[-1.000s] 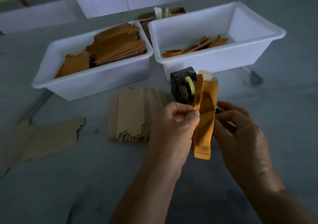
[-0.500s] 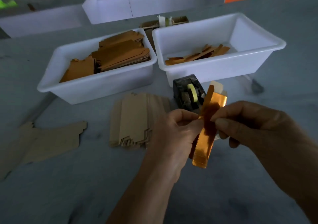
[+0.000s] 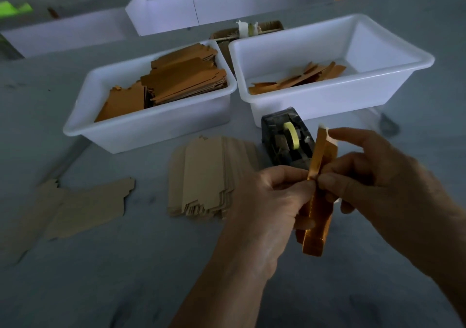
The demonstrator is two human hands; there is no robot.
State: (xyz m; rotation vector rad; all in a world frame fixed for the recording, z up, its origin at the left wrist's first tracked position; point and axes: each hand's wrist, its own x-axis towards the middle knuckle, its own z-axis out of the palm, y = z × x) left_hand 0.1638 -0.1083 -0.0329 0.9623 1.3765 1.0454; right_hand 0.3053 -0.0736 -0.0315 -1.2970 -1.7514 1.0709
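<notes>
Pinching from both sides, the left hand [image 3: 267,201] and the right hand [image 3: 378,191] hold a narrow folded gold card piece [image 3: 315,229] upright above the grey table [image 3: 126,277], just nearer than the black tape dispenser [image 3: 285,146]. The left thumb and forefinger are closed on the piece's left edge about midway up. The right thumb presses on it opposite, almost meeting the left fingertips, while the right forefinger stretches up to a pale tab at the piece's top and the other fingers curl behind it. The lower end hangs free below both hands.

Just left of the left hand lies a stack of tan card blanks [image 3: 209,179], and farther left a single flat blank [image 3: 83,209]. Behind them stand two white bins: the left bin [image 3: 151,131] holds stacked brown card sheets, the right bin [image 3: 327,100] a few loose gold-brown pieces.
</notes>
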